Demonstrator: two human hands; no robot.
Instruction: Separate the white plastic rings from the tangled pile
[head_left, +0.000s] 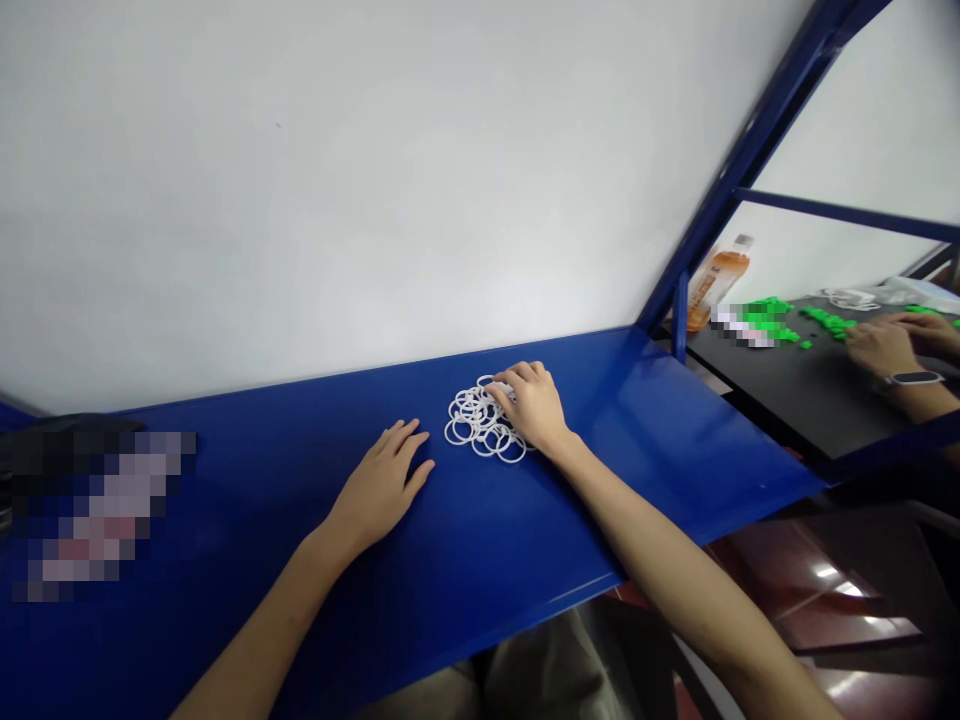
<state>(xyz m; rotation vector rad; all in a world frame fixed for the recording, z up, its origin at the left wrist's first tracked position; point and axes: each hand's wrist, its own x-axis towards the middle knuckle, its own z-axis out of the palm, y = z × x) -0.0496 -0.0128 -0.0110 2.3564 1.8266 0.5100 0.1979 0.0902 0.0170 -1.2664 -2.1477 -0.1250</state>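
A loose pile of thin white plastic rings (480, 425), which look like cable ties closed into loops, lies overlapping on the blue table (420, 560). My right hand (534, 400) rests over the right side of the pile, its thumb apart from its bent fingers. It touches the rings, but some of its fingertips are hidden among them, and I see nothing lifted. To the left of the pile, my left hand (382, 480) lies palm down on the tabletop with fingers spread, touching no ring.
A dark item (67, 430) and a blurred-out patch are at the far left. Behind the table rises a white wall (337, 200). Beyond the blue metal frame (679, 310), another person's hands (885, 345) work near green pieces (829, 322) and an orange drink bottle (716, 285).
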